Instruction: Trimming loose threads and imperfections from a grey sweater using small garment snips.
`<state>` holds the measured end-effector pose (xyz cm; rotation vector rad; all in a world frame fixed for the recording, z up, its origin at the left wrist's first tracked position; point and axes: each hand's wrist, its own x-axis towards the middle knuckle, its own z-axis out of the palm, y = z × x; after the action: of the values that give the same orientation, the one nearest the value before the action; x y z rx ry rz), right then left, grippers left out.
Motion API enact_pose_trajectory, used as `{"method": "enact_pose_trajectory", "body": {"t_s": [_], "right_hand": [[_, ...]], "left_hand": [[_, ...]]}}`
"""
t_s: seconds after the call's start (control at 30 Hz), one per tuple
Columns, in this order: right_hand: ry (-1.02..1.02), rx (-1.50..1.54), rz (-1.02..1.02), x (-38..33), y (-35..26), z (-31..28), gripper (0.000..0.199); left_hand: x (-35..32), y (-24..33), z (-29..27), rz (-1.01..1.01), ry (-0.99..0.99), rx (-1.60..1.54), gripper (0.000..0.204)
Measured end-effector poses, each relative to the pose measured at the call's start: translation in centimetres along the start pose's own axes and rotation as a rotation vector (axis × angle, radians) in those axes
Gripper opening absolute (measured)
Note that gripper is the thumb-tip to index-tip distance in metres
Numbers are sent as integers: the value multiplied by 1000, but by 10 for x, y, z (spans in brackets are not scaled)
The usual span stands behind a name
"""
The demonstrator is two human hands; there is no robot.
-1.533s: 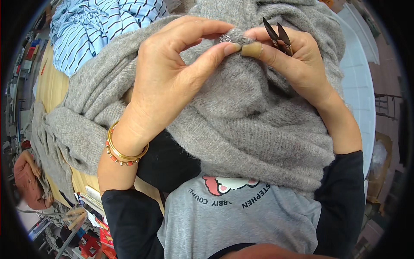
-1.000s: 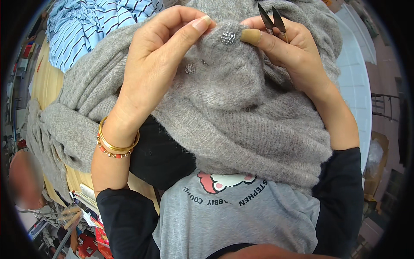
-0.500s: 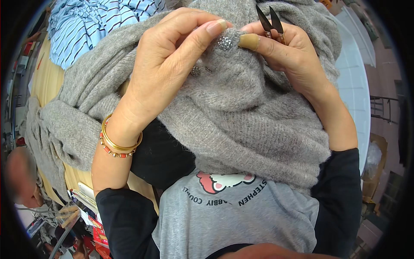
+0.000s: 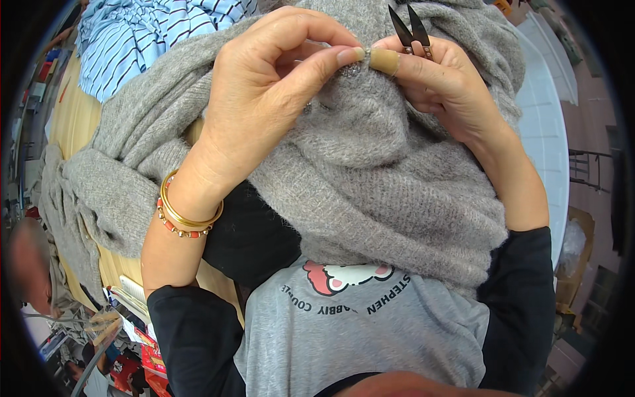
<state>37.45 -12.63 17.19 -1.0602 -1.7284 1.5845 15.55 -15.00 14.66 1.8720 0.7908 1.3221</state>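
A fuzzy grey knitted garment (image 4: 423, 172) lies bunched over the table's edge and against my body. My left hand (image 4: 264, 86) is closed, thumb and forefinger pinching at its upper middle, beside a sparkly silver button (image 4: 350, 69) that my fingers partly cover. Right against those fingertips, my right hand (image 4: 443, 76) pinches too, its thumb wrapped in tan tape. Black thread snips (image 4: 411, 33) are tucked in the right hand, blades pointing up and apart. What lies exactly between the meeting fingertips is too small to make out.
Blue striped fabric (image 4: 139, 40) is heaped at the far left on the wooden table (image 4: 71, 126). A pale blue plastic surface (image 4: 546, 139) stands at the right. Red packets (image 4: 153, 360) and a cardboard box (image 4: 575, 264) are lower down. Another person (image 4: 32, 264) is at the left edge.
My left fingertips have moved slightly right, meeting the right thumb and covering most of the sparkly button. The snips have shifted slightly up and left with my right hand.
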Motion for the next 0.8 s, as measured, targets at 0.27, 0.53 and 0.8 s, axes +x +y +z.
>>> {"method": "enact_pose_trajectory", "body": {"t_s": [0.27,0.53,0.8], "right_hand": [[-17,4,55,0,-2,0,29],[49,-243,-277,-4,-8,2,34],[-126,-351,-335,-3,-14,-12,34]], "left_hand": [[-3,-5,-3,-96,-7,-148,13],[-6,-2,-3,-157,47,-183,16],[-6,3,-6,-193,67,-117,21]]}}
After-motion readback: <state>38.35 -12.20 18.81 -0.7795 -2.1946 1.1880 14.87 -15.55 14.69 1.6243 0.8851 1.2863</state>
